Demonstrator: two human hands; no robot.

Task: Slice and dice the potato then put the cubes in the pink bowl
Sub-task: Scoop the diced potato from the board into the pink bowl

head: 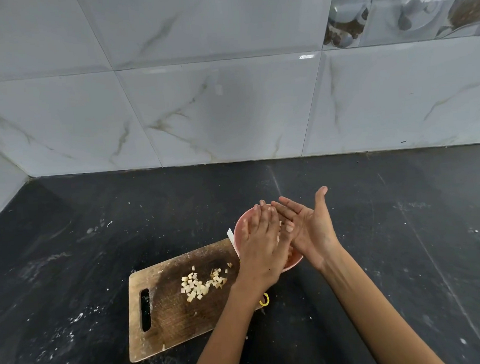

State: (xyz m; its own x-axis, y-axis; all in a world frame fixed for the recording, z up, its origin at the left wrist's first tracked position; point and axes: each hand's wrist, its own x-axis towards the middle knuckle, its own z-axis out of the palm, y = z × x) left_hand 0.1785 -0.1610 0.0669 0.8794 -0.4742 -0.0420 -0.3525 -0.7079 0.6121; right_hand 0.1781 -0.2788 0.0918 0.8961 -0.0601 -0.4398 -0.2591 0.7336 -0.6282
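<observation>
Black table [373,231]: cubes [202,285] are left on the board [167,317], while straight, empty fingers [262,222] of both hands are held over the pink bowl [239,231].

1. A wooden cutting board [167,317] is lying at an angle on a black countertop [400,230], its handle slot facing left.
2. White specks are dotting the countertop.
3. Marble-patterned wall tiles [202,101] are rising behind the counter.
4. A decorative printed tile [407,9] is showing at upper right.
</observation>
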